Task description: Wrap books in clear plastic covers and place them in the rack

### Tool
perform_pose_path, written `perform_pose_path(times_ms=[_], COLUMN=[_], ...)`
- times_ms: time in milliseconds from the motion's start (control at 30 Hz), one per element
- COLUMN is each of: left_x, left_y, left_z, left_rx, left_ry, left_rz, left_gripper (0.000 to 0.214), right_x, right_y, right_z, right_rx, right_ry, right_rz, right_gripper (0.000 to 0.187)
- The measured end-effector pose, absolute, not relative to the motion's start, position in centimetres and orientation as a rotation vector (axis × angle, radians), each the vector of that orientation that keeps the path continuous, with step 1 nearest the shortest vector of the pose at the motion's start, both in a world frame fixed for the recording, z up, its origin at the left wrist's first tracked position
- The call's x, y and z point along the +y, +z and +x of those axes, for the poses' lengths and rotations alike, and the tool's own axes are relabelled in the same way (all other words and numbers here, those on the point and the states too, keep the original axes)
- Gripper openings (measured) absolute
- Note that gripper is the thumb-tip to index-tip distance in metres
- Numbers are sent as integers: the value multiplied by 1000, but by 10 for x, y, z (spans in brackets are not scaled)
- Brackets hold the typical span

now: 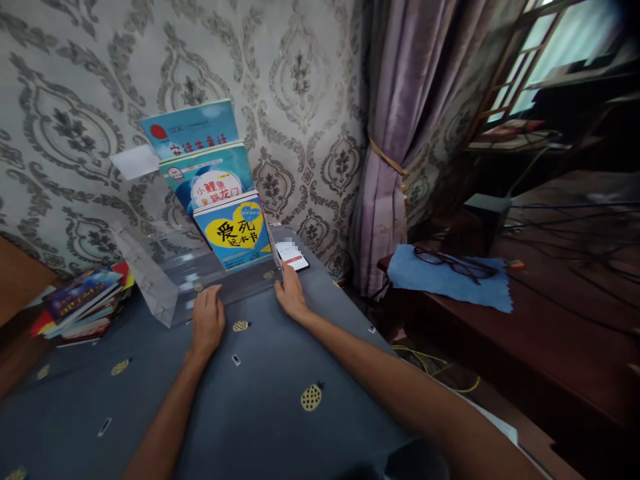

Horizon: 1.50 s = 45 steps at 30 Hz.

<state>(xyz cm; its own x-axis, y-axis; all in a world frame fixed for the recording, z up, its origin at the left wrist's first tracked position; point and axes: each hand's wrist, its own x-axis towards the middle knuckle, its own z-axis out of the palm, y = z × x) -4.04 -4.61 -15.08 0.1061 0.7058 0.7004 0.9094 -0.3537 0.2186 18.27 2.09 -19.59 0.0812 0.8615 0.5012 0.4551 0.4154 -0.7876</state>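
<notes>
A clear plastic book rack (pixel 150 283) stands on the grey cloth, with picture books upright in its right part. In front is a blue book with a yellow heart (pixel 233 233); behind it are a teal book (pixel 215 180) and a taller blue book (pixel 195 128). My left hand (pixel 207 321) is closed, its fingers curled at the rack's low front edge. Beside the front book, my right hand (pixel 291 293) grips the rack's right side panel, thumb raised along it. Part of the rack's base is hidden behind the left hand.
Left of the rack lies a pile of books (pixel 87 300). A lit phone (pixel 293 257) rests behind my right hand. Patterned wall and a tied purple curtain (pixel 385 180) stand behind. On the dark red furniture at right, glasses (pixel 455 265) lie on a blue cloth (pixel 425 283).
</notes>
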Motion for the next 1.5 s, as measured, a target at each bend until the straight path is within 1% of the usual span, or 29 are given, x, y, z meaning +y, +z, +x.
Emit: perform_pose_path(times_ms=[133, 633, 933, 1167, 1300, 1500], left_x=[-45, -50, -49, -56, -56, -56], left_y=[-156, -155, -159, -163, -167, -167], left_z=[-39, -32, -34, -32, -30, -30], left_rx=[-1517, -1441, -1456, -1522, -1549, -1572], left_ry=[-935, -878, -826, -722, -711, -694], left_rz=[-2143, -2135, -2106, -2102, -2105, -2124], left_gripper=[36, 42, 41, 49, 50, 54], right_x=[19, 9, 16, 23, 27, 30], right_y=[-192, -178, -191, -201, -208, -214], right_z=[182, 181, 184, 191, 195, 202], right_rx=[-1579, -1575, -1584, -1629, -1629, -1632], right_ry=[465, 520, 484, 452, 420, 514], right_rz=[-1263, -1344, -1290, -1229, -1189, -1168], right_gripper=[67, 63, 64, 62, 60, 59])
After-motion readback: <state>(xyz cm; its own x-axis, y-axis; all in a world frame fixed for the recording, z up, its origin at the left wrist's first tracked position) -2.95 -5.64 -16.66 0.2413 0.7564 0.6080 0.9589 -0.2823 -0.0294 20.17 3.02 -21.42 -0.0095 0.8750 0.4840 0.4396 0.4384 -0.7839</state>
